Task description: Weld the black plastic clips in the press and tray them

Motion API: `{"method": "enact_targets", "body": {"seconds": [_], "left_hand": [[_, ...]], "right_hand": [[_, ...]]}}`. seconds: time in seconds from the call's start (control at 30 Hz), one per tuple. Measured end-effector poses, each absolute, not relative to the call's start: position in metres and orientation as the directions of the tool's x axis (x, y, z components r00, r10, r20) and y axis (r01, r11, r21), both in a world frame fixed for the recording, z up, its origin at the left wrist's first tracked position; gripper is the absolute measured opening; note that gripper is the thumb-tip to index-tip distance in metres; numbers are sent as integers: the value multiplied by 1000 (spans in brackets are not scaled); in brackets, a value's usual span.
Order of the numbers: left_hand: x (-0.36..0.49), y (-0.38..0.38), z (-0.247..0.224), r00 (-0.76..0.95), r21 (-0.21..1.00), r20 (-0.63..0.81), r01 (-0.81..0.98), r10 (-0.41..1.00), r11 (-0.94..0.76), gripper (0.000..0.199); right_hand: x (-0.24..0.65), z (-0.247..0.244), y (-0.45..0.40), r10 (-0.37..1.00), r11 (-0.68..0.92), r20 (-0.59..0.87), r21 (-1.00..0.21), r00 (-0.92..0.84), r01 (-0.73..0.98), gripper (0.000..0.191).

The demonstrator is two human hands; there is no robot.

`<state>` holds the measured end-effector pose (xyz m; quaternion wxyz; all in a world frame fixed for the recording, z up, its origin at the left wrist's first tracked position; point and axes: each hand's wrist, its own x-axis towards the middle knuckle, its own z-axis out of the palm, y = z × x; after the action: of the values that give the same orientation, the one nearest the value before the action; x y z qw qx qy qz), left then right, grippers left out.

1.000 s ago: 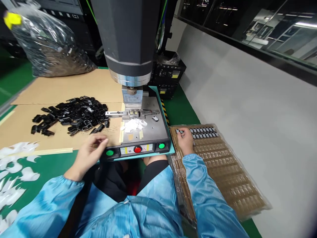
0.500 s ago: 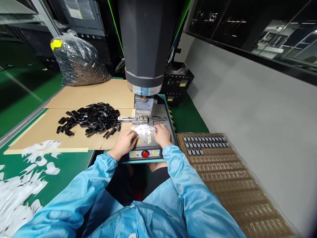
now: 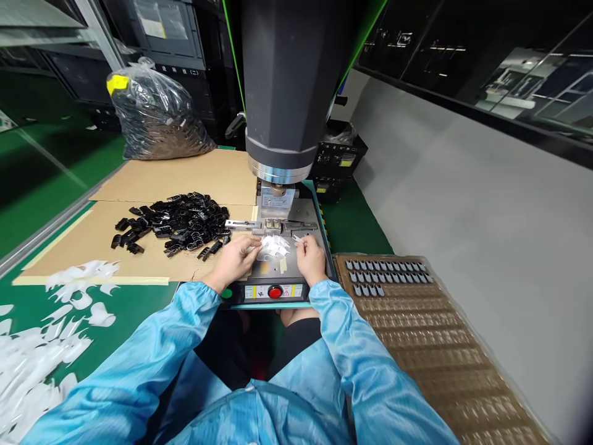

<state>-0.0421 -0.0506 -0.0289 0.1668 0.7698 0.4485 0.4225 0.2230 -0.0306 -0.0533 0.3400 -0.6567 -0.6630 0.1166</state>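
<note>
Small white pieces (image 3: 274, 247) lie in a pile on the metal bed of a press machine. My left hand (image 3: 235, 261) is at the left edge of this pile, thumb and fingers pinched together; whatever is between the fingertips is too small to make out. On the other side, my right hand (image 3: 311, 258) pinches a thin white piece (image 3: 297, 238), its tip pointing up and left. Just beyond the hands is a metal fixture (image 3: 273, 226) with a bar running left and right, below the dark press head (image 3: 280, 154).
Black plastic clips (image 3: 185, 219) are heaped on cardboard at left, with a filled plastic bag (image 3: 160, 117) behind. More white pieces (image 3: 41, 358) lie on the green table. A red button (image 3: 275, 292) faces me. At right, a clear tray (image 3: 407, 334) holds rows of grey parts (image 3: 389, 266).
My right hand has moved off the pile's right side, and a white piece now shows between its fingers. My left fingers have closed at the pile's left edge. The view has shifted slightly.
</note>
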Motion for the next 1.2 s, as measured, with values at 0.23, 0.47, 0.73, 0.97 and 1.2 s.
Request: {"method": "enact_targets", "body": {"seconds": [0.23, 0.47, 0.73, 0.97, 1.2], "left_hand": [[-25, 6, -28, 144, 642, 488, 609, 861, -466, 9], [-5, 18, -28, 276, 388, 424, 805, 862, -448, 22], [1, 0, -16, 331, 140, 318, 910, 889, -389, 43], [6, -8, -13, 326, 146, 302, 913, 896, -381, 49], [-67, -60, -13, 191, 213, 388, 933, 902, -290, 41]], "right_hand": [[201, -44, -10, 882, 290, 471, -512, -18, 809, 33], [180, -37, 10, 879, 316, 447, -292, -163, 903, 36], [172, -22, 3, 893, 357, 344, -147, -291, 922, 48], [174, -17, 3, 895, 376, 316, -161, -313, 912, 54], [157, -23, -11, 871, 388, 421, -276, -253, 879, 43]]}}
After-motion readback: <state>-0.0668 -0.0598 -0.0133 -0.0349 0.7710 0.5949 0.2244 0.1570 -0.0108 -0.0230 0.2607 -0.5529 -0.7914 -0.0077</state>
